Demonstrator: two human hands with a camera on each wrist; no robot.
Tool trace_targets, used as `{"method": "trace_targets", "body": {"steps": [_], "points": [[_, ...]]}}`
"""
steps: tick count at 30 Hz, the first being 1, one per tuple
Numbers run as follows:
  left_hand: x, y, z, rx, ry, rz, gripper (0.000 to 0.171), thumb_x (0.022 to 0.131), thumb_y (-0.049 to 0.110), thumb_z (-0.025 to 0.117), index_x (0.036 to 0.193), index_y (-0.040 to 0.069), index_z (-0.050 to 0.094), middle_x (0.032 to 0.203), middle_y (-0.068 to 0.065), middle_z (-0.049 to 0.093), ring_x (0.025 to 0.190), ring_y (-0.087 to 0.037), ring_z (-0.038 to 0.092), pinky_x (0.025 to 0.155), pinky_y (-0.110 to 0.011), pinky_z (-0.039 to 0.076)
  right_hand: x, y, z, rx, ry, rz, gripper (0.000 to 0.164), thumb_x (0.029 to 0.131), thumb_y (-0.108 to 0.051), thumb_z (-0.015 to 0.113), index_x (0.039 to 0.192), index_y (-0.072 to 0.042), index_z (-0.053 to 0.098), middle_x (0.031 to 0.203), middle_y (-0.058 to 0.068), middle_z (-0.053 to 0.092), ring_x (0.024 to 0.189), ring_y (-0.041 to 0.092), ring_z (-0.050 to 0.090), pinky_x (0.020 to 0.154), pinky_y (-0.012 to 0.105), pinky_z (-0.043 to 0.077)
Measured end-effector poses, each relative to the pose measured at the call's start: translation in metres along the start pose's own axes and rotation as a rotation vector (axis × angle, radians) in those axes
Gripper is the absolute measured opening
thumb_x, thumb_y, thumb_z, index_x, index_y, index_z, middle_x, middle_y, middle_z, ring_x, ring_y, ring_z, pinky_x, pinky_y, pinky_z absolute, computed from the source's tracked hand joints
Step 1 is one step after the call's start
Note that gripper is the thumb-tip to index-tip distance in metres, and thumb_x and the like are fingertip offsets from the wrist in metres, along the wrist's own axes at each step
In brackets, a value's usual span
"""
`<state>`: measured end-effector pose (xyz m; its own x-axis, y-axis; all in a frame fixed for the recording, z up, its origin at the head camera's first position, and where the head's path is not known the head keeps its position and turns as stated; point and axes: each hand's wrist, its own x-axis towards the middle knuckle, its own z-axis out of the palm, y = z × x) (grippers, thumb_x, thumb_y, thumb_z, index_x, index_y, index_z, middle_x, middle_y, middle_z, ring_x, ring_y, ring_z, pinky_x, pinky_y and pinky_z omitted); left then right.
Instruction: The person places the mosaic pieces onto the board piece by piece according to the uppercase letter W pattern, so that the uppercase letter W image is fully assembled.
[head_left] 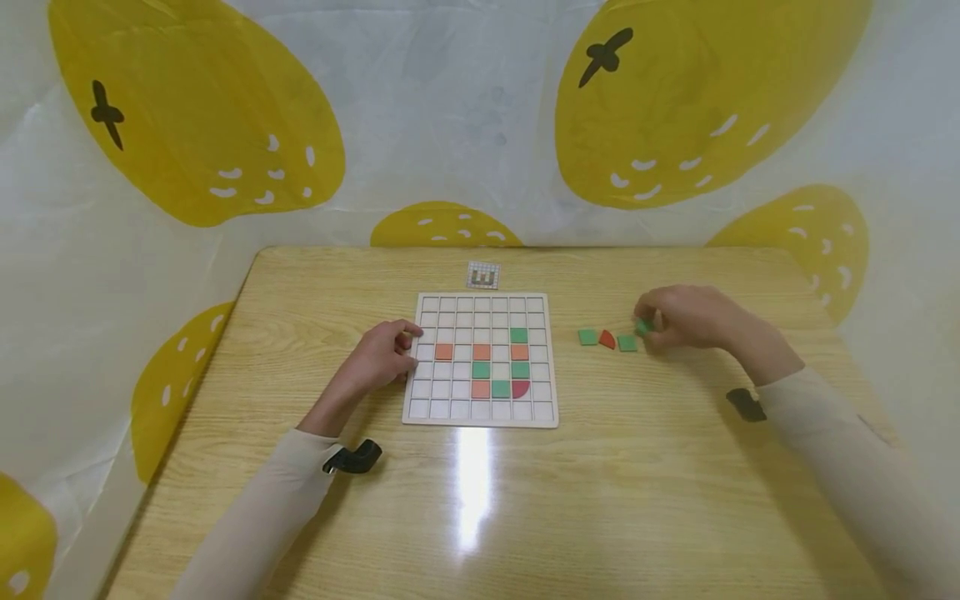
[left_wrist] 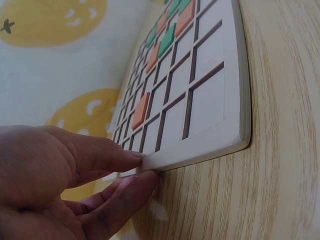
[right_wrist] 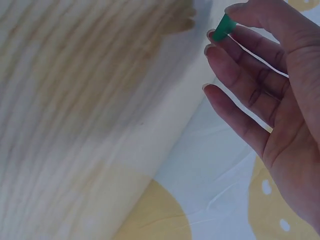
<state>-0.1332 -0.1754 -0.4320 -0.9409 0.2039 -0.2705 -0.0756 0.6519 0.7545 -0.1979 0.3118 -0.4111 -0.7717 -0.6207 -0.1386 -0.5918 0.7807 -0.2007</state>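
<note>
A white grid board [head_left: 442, 409] lies on the table, with several orange and green square tiles and one dark red quarter-round tile [head_left: 521, 389] in its cells. My left hand [head_left: 382, 354] holds the board's left edge; in the left wrist view the thumb [left_wrist: 112, 155] is on the rim and a finger is beneath it at the side. Right of the board, my right hand [head_left: 686, 315] pinches a green tile [right_wrist: 224, 27] between thumb and fingertips. Close to it lie a green tile [head_left: 587, 337], a red tile with a curved side [head_left: 607, 339] and another green tile [head_left: 627, 343].
Behind the board sits a small card [head_left: 483, 275] printed with a grid and a dark pattern. The wooden table [head_left: 637, 483] runs back to a white curtain [head_left: 450, 108] with yellow fruit shapes. Dark straps hang at both sleeves.
</note>
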Motion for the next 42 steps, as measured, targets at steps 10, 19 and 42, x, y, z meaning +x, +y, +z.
{"method": "trace_targets", "body": {"steps": [10, 19, 42], "points": [[0.001, -0.001, 0.001, -0.003, 0.0, -0.005, 0.047, 0.087, -0.006, 0.069, 0.132, 0.003, 0.06, 0.107, -0.018, 0.055, 0.084, -0.025, 0.056, 0.061, -0.029, 0.054, 0.01, -0.019, -0.011, 0.021, 0.034, -0.054, 0.015, 0.087, -0.027, 0.079, 0.099, -0.02, 0.072, 0.095, -0.009, 0.071, 0.08, 0.012, 0.067, 0.066, 0.037, 0.054], [0.0, 0.0, 0.001, -0.005, 0.006, -0.008, 0.046, 0.088, -0.006, 0.069, 0.132, 0.002, 0.06, 0.108, -0.018, 0.054, 0.086, -0.026, 0.055, 0.063, -0.03, 0.055, 0.022, -0.04, -0.02, 0.017, 0.055, -0.106, 0.019, 0.084, -0.02, 0.076, 0.103, -0.017, 0.072, 0.095, -0.006, 0.073, 0.081, 0.014, 0.069, 0.065, 0.036, 0.054], [0.002, -0.003, 0.001, 0.003, -0.004, 0.015, 0.047, 0.088, -0.005, 0.068, 0.134, 0.001, 0.06, 0.109, -0.018, 0.054, 0.085, -0.025, 0.055, 0.063, -0.03, 0.055, 0.062, -0.092, -0.025, 0.043, 0.035, -0.241, 0.019, 0.087, -0.028, 0.076, 0.104, -0.022, 0.072, 0.093, -0.011, 0.071, 0.084, 0.013, 0.067, 0.066, 0.032, 0.051]]}}
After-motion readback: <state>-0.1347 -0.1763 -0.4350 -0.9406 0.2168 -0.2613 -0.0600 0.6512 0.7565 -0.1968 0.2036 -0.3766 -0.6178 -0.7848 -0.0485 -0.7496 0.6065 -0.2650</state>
